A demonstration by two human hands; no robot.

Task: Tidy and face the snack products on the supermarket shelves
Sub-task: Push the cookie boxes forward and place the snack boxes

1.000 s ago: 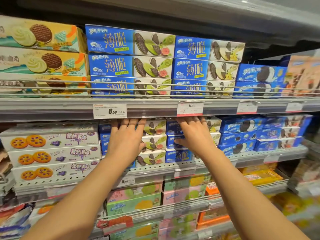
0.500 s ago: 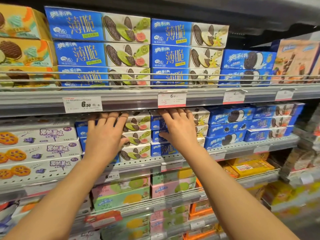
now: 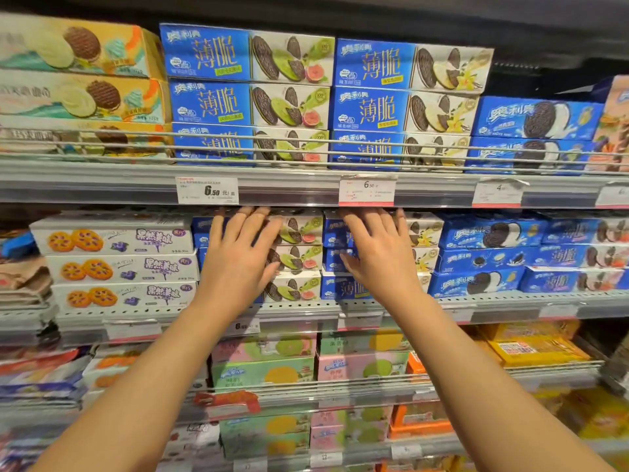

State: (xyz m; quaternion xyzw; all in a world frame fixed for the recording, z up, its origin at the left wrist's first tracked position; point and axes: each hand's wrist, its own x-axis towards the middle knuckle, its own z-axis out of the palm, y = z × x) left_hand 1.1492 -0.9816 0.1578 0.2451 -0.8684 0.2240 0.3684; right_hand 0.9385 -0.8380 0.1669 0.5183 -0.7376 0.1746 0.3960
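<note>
On the second shelf (image 3: 340, 306) stand two stacks of blue thin-cookie boxes. My left hand (image 3: 238, 260) lies flat, fingers straight, against the front of the green-and-pink stack (image 3: 299, 257). My right hand (image 3: 377, 257) presses flat on the neighbouring vanilla stack (image 3: 423, 233), covering most of its blue half. Both stacks are three boxes high and face forward. My fingertips reach up under the upper shelf's price rail (image 3: 289, 192).
White boxes with orange cookies (image 3: 115, 267) stand left of my hands, blue sandwich-cookie boxes (image 3: 486, 257) to the right. The top shelf holds matching blue boxes (image 3: 248, 100) behind a wire guard. Pink and green boxes (image 3: 265, 369) fill the shelves below.
My hands have stayed on the same two stacks. The view swung right and then back left, with little visible movement of the boxes.
</note>
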